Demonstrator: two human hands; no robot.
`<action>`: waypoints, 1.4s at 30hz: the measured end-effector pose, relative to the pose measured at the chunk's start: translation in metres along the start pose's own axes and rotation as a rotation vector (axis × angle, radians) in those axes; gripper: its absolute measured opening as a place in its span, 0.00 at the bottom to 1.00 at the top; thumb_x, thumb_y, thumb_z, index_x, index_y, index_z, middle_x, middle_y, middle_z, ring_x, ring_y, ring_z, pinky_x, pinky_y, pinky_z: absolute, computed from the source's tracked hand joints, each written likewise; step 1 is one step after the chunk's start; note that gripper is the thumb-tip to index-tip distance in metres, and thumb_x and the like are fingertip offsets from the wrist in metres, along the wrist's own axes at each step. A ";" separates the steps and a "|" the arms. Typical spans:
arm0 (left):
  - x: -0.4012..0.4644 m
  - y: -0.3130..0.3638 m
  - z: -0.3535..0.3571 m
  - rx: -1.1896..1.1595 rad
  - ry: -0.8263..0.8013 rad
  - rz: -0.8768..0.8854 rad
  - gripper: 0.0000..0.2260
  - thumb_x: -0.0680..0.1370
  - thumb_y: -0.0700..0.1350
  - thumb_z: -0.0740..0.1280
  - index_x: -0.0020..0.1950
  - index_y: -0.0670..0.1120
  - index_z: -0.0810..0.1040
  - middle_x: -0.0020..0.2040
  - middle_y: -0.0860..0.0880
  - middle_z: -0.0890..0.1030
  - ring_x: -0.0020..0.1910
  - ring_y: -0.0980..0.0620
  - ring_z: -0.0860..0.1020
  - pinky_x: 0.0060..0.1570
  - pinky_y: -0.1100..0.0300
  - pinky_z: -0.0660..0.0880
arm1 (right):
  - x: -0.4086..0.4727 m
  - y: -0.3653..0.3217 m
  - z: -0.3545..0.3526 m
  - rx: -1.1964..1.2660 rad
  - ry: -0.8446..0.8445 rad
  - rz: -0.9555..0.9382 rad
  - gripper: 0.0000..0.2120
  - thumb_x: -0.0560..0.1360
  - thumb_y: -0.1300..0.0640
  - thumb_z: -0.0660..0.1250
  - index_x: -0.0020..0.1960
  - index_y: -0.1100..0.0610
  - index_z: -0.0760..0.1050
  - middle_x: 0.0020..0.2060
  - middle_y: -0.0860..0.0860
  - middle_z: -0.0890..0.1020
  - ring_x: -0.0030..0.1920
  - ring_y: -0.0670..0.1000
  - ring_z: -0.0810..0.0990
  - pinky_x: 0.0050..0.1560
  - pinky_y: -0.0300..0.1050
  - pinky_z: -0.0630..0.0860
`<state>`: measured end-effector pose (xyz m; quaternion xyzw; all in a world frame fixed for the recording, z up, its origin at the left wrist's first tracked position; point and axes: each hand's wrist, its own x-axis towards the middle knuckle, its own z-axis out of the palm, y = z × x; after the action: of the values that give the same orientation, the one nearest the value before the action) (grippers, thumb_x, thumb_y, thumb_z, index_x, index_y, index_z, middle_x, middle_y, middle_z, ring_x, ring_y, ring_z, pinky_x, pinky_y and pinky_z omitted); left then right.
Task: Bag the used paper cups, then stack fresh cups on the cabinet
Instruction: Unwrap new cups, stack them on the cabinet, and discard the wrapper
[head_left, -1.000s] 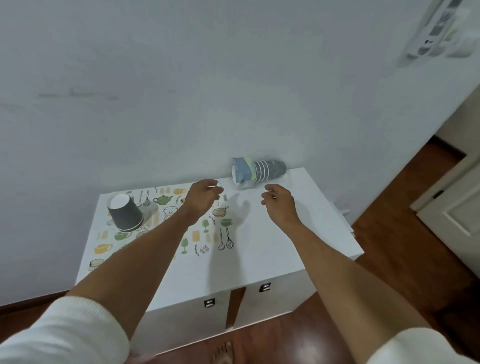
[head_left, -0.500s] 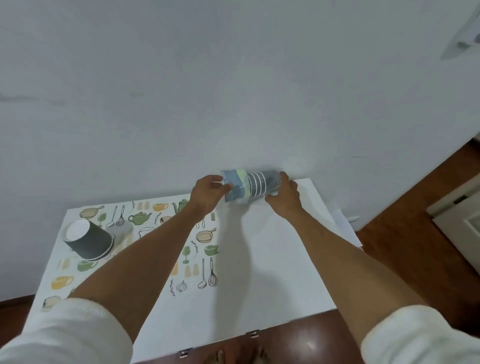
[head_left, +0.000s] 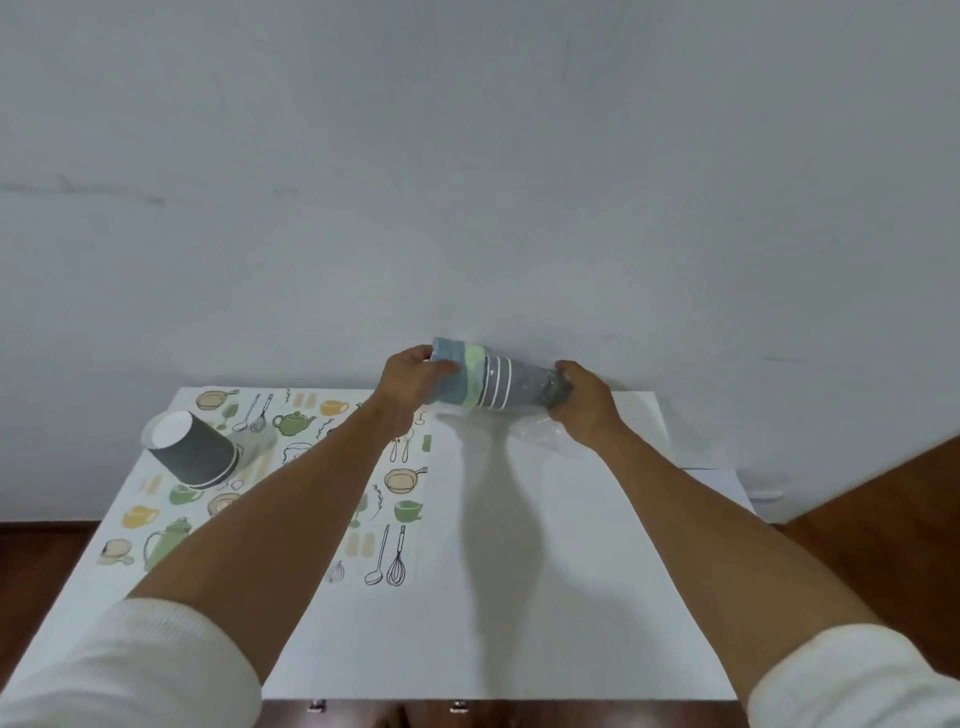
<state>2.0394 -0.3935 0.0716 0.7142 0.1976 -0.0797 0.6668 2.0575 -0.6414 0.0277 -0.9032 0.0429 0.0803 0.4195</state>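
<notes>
We've closed in: both hands, hovering loose a second ago, now grip the sleeve of cups (head_left: 488, 379) above the worktop (head_left: 545, 571), left hand (head_left: 410, 382) at the blue end, right hand (head_left: 584, 402) at its plastic wrap. Unwrapping looks next.

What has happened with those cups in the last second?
Both hands reached to the sleeve of cups by the wall; the left hand gripped its blue end, the right hand its wrapped end, lifting it. The upturned grey cup stayed on the cabinet.
</notes>
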 end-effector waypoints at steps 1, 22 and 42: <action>-0.005 0.005 -0.004 -0.001 0.037 -0.006 0.04 0.74 0.37 0.73 0.47 0.45 0.84 0.41 0.46 0.83 0.38 0.48 0.80 0.33 0.63 0.73 | -0.002 -0.004 0.001 -0.017 -0.007 -0.038 0.25 0.72 0.71 0.72 0.68 0.64 0.74 0.59 0.61 0.81 0.58 0.61 0.80 0.62 0.56 0.78; -0.036 -0.058 -0.144 0.509 -0.058 0.157 0.25 0.68 0.43 0.79 0.65 0.53 0.81 0.47 0.45 0.80 0.47 0.44 0.80 0.46 0.55 0.81 | -0.037 -0.111 0.125 -0.733 -0.453 -0.458 0.61 0.65 0.44 0.80 0.83 0.44 0.41 0.82 0.52 0.55 0.82 0.56 0.51 0.79 0.61 0.45; -0.009 -0.032 -0.153 1.350 -0.114 0.420 0.25 0.61 0.66 0.71 0.54 0.58 0.76 0.43 0.59 0.80 0.48 0.51 0.78 0.53 0.49 0.61 | -0.031 -0.105 0.124 -0.738 -0.282 -0.505 0.43 0.71 0.61 0.71 0.79 0.44 0.56 0.61 0.50 0.75 0.61 0.57 0.73 0.55 0.53 0.62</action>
<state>1.9957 -0.2438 0.0601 0.9892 -0.0720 -0.0918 0.0888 2.0286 -0.4787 0.0331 -0.9544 -0.2672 0.1074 0.0784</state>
